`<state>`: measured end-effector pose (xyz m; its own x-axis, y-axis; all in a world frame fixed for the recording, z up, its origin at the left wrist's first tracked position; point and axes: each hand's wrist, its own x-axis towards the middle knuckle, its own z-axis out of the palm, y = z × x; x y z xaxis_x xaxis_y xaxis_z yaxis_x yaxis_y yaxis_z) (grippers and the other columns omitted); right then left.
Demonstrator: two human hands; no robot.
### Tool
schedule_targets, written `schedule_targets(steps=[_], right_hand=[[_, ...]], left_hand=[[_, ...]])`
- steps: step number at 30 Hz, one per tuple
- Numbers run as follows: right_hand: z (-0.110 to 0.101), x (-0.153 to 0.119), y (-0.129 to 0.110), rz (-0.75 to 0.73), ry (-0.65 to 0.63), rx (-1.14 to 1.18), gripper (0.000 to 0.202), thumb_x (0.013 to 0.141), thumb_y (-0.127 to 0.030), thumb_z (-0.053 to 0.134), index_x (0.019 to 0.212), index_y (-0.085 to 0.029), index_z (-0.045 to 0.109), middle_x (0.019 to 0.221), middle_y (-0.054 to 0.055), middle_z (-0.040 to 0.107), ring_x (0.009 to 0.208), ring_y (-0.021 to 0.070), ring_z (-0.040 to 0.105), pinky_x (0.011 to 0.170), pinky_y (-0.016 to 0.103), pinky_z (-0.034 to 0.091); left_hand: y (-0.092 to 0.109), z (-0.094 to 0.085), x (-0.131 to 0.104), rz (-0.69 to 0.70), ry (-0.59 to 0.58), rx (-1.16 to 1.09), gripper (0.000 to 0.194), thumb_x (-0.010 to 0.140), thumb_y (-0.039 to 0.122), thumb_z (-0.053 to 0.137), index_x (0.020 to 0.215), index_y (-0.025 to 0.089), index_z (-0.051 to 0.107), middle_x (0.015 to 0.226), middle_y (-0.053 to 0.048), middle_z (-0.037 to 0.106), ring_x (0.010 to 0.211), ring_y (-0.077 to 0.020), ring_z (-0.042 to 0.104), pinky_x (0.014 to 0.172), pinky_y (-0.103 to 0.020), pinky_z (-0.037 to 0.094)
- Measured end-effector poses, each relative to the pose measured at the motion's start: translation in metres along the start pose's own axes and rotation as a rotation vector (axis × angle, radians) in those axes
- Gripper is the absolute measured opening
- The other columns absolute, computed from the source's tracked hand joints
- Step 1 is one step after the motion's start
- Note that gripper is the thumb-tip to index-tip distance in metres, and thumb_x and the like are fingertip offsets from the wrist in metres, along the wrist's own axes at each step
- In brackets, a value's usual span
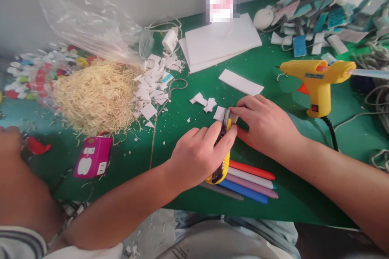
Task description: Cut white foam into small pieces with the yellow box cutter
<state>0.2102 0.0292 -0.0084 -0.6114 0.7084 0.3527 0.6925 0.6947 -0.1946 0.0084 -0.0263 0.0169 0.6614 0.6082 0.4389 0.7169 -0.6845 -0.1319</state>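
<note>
My left hand (197, 151) is wrapped round a yellow and black utility knife (225, 166), its metal tip pointing away from me over a small white foam-board piece (219, 113). On the other side of the blade, my right hand (266, 123) has its thumb and index finger closed on the white piece, which they partly cover. A few cut white scraps (204, 102) lie just left of the blade. Beyond my right hand is a white foam-board strip (241, 82). Several coloured sticks (252, 182) in red, white, pink, blue and grey lie side by side below the hands.
White sheets (223, 42) lie at the back. A yellow glue gun (319, 85) is at right, near a scrap heap (331, 16). To the left are straw-like shreds (97, 95), a magenta power box (92, 157) and another person's arm (24, 186).
</note>
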Motion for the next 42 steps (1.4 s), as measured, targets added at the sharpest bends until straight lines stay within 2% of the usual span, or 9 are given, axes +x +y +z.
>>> schedule_targets(steps=[11, 17, 20, 24, 28, 36, 42], right_hand=[[0.0, 0.0, -0.001, 0.012, 0.004, -0.004, 0.02, 0.084, -0.013, 0.059, 0.093, -0.012, 0.077, 0.091, 0.014, 0.07, 0.084, 0.0286, 0.062, 0.067, 0.039, 0.054], [-0.001, 0.0, -0.001, 0.001, -0.002, -0.007, 0.019, 0.086, -0.015, 0.059, 0.093, -0.013, 0.077, 0.091, 0.014, 0.07, 0.084, 0.0275, 0.061, 0.068, 0.038, 0.053], [-0.001, 0.001, -0.001, 0.002, 0.003, -0.02, 0.02, 0.09, -0.018, 0.057, 0.093, -0.013, 0.077, 0.091, 0.014, 0.07, 0.083, 0.0272, 0.061, 0.067, 0.038, 0.053], [-0.002, 0.001, -0.002, 0.016, -0.022, -0.036, 0.023, 0.095, -0.024, 0.057, 0.095, -0.013, 0.077, 0.092, 0.014, 0.07, 0.086, 0.027, 0.061, 0.07, 0.038, 0.052], [-0.002, 0.001, -0.002, 0.038, -0.066, -0.035, 0.021, 0.095, -0.026, 0.059, 0.096, -0.015, 0.077, 0.095, 0.013, 0.069, 0.088, 0.0259, 0.059, 0.073, 0.038, 0.05], [-0.002, 0.002, -0.003, 0.063, -0.097, -0.023, 0.019, 0.095, -0.025, 0.06, 0.095, -0.015, 0.076, 0.097, 0.014, 0.069, 0.091, 0.0268, 0.059, 0.073, 0.038, 0.048], [-0.002, 0.002, -0.003, 0.056, -0.098, -0.014, 0.018, 0.094, -0.024, 0.061, 0.097, -0.014, 0.076, 0.097, 0.014, 0.069, 0.091, 0.0273, 0.059, 0.074, 0.038, 0.049]], left_hand=[[0.0, 0.002, 0.003, 0.051, -0.01, 0.036, 0.028, 0.1, 0.008, 0.055, 0.12, 0.012, 0.074, 0.097, -0.009, 0.079, 0.059, -0.0141, 0.066, 0.053, -0.028, 0.048], [-0.002, 0.002, 0.001, 0.054, -0.019, 0.027, 0.028, 0.099, 0.008, 0.056, 0.122, 0.011, 0.072, 0.097, -0.009, 0.079, 0.062, -0.0146, 0.068, 0.054, -0.028, 0.049], [-0.006, 0.003, -0.001, 0.01, -0.015, -0.046, 0.026, 0.1, 0.013, 0.06, 0.124, 0.011, 0.069, 0.101, -0.008, 0.079, 0.068, -0.0154, 0.071, 0.059, -0.028, 0.052], [-0.016, 0.004, -0.001, -0.09, 0.01, -0.276, 0.025, 0.102, 0.022, 0.059, 0.123, 0.01, 0.066, 0.105, -0.009, 0.078, 0.082, -0.0164, 0.076, 0.072, -0.026, 0.06], [-0.022, 0.007, -0.001, -0.15, 0.054, -0.428, 0.025, 0.098, 0.02, 0.061, 0.122, 0.012, 0.065, 0.104, -0.01, 0.079, 0.09, -0.0169, 0.077, 0.083, -0.026, 0.063], [-0.02, 0.009, -0.002, -0.178, 0.054, -0.466, 0.028, 0.096, 0.018, 0.061, 0.124, 0.013, 0.064, 0.104, -0.011, 0.078, 0.09, -0.0181, 0.076, 0.085, -0.027, 0.064], [-0.019, 0.013, 0.001, -0.15, 0.089, -0.445, 0.026, 0.095, 0.015, 0.062, 0.121, 0.01, 0.063, 0.1, -0.012, 0.077, 0.088, -0.018, 0.075, 0.081, -0.026, 0.064]])
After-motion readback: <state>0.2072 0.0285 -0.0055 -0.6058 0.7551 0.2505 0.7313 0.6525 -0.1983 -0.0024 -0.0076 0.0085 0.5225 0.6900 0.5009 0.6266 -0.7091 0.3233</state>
